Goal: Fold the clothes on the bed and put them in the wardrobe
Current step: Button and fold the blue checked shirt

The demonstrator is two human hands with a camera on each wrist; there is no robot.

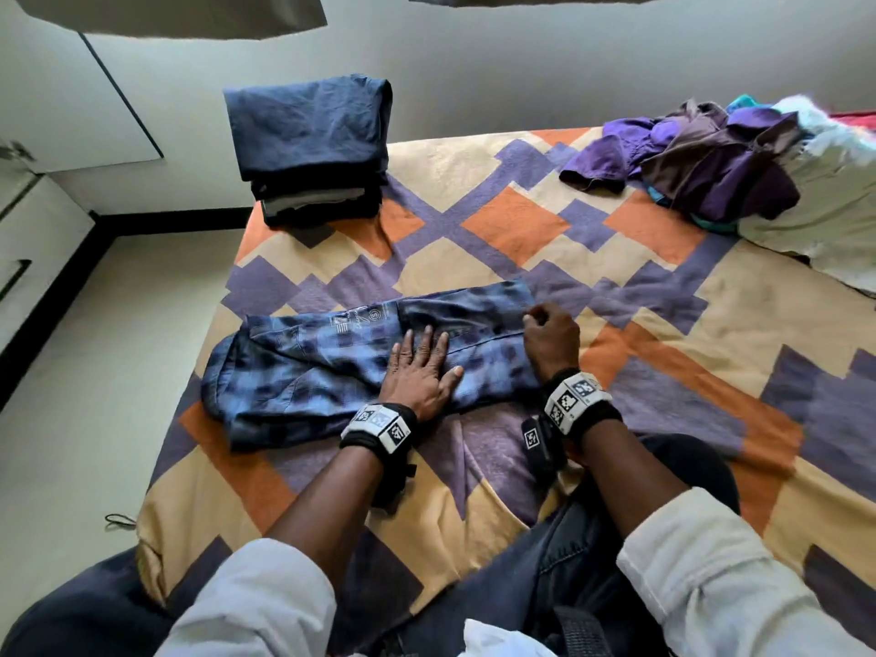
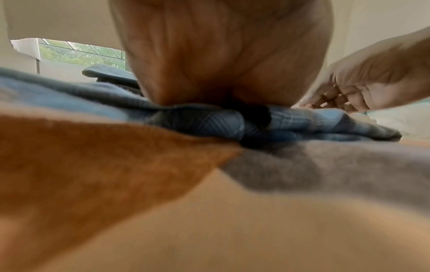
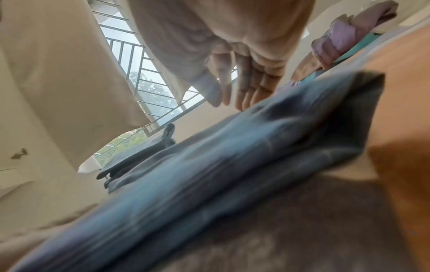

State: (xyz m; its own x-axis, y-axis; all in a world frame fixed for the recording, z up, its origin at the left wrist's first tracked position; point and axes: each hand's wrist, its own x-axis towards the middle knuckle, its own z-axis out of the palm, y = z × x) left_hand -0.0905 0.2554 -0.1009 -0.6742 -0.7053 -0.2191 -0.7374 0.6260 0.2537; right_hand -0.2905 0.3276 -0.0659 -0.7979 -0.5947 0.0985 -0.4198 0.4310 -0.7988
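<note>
Left hand (image 1: pixel 423 372) flat, pressing checked shirt (image 1: pixel 332 367); right hand (image 1: pixel 550 339) curled at its end (grip unclear). Fold may slip.

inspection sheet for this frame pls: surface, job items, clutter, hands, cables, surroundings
Surface: bed under an orange, purple and tan patterned cover.
Job's things: blue plaid shirt lying partly folded in a long strip; folded stack at the far left corner; unfolded pile far right.
Clutter: white bedding beside the pile.
Grippers: left hand pressed flat on the shirt; right hand curled at its right end, grip not visible.
Cables: thin black cord on the floor.
Surroundings: white cabinet doors left; barred window.
</note>
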